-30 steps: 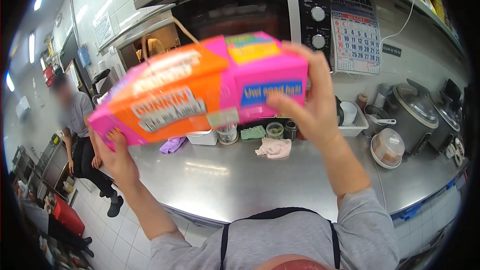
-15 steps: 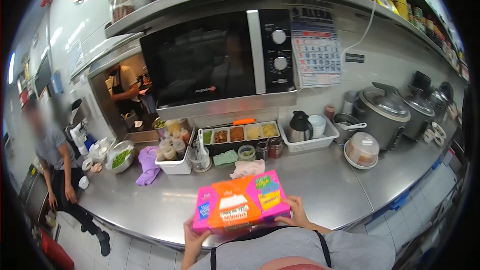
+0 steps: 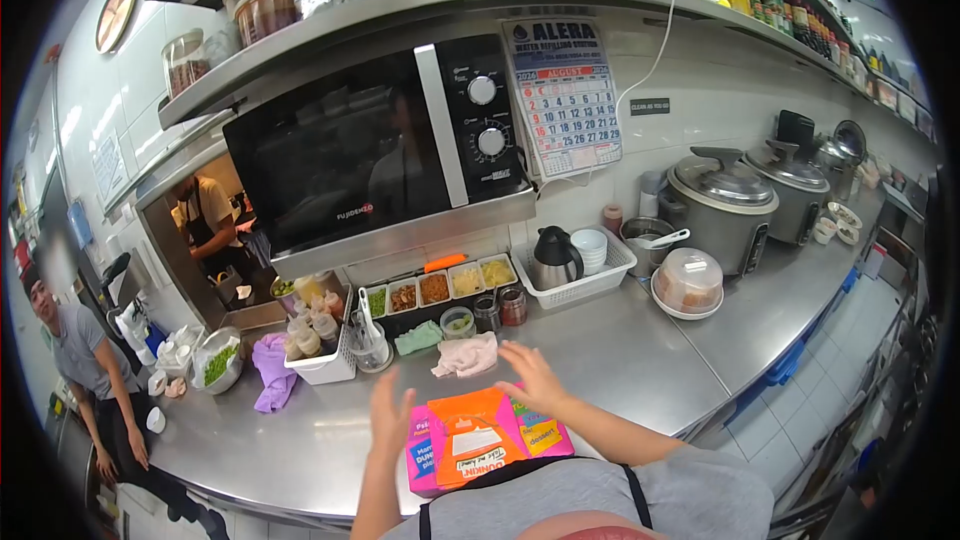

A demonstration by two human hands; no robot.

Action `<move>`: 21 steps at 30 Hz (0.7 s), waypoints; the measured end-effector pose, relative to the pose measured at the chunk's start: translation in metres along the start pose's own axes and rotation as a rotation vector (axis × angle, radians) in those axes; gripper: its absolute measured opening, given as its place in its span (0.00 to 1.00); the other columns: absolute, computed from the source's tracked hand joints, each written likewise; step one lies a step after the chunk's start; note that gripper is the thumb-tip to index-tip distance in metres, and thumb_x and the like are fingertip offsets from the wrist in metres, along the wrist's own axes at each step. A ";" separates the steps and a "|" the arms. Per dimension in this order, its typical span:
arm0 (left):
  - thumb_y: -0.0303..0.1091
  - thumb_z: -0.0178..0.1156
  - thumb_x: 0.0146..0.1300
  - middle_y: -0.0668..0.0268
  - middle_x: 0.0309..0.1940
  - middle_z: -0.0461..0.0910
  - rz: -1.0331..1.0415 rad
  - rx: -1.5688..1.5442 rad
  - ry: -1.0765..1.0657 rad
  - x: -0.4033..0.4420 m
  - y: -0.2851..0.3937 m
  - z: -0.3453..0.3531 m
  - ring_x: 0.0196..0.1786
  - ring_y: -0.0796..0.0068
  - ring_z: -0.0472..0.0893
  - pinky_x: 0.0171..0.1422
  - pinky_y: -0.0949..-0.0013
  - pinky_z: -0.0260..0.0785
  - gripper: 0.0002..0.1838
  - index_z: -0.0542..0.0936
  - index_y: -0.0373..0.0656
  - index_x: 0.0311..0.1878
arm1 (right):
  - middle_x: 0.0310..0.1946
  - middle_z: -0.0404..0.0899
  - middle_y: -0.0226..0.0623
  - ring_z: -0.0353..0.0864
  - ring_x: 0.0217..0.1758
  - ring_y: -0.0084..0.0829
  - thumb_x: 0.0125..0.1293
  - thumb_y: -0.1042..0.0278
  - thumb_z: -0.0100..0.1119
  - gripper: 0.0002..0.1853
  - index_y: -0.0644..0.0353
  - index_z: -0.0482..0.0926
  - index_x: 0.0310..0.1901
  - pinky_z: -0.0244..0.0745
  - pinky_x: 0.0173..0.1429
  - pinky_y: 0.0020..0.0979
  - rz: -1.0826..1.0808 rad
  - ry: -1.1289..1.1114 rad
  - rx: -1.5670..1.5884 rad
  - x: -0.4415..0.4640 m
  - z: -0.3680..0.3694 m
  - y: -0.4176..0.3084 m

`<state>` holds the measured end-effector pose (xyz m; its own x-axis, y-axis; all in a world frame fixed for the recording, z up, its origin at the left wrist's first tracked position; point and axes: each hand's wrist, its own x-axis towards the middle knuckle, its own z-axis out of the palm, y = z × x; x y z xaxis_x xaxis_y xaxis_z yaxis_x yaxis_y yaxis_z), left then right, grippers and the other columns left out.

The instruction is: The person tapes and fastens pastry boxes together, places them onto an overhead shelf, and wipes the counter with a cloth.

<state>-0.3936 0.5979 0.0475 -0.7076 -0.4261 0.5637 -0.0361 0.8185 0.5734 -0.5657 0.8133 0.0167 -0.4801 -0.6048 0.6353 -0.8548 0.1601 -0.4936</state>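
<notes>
A pink and orange Dunkin' box (image 3: 472, 437) lies on the steel counter right against my body, its lid closed. Above the box's left side my left hand (image 3: 389, 408) is raised, fingers extended and holding nothing. My right hand (image 3: 535, 380) hovers over the far right edge of the box, fingers spread and empty. Just beyond the box lies a crumpled pale pink cloth (image 3: 466, 354), close to my right fingertips. A green cloth (image 3: 418, 338) rests to its left.
Behind the cloths stand a tray of filled compartments (image 3: 435, 289), small jars (image 3: 512, 306) and a white basket of bottles (image 3: 322, 368). A microwave (image 3: 340, 155) hangs above. At right are a covered cake dish (image 3: 688, 285) and rice cookers (image 3: 722, 210). A person (image 3: 90, 350) sits at left.
Both hands have let go of the box and risen, moving forward above it. The box now sits flat on the counter by my body. My view has turned slightly right.
</notes>
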 end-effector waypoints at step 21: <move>0.50 0.47 0.64 0.62 0.48 0.74 -0.995 -1.366 -0.546 -0.059 -0.042 0.038 0.47 0.71 0.76 0.52 0.64 0.71 0.26 0.63 0.42 0.59 | 0.64 0.53 0.39 0.52 0.67 0.29 0.60 0.64 0.57 0.40 0.57 0.43 0.67 0.49 0.68 0.32 0.749 -0.039 1.024 -0.134 -0.061 -0.018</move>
<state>-0.3772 0.6037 -0.0327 -0.9288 -0.1165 -0.3517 -0.2010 -0.6390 0.7425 -0.4981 0.9390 -0.0236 -0.7577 -0.6526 -0.0060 0.1731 -0.1921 -0.9660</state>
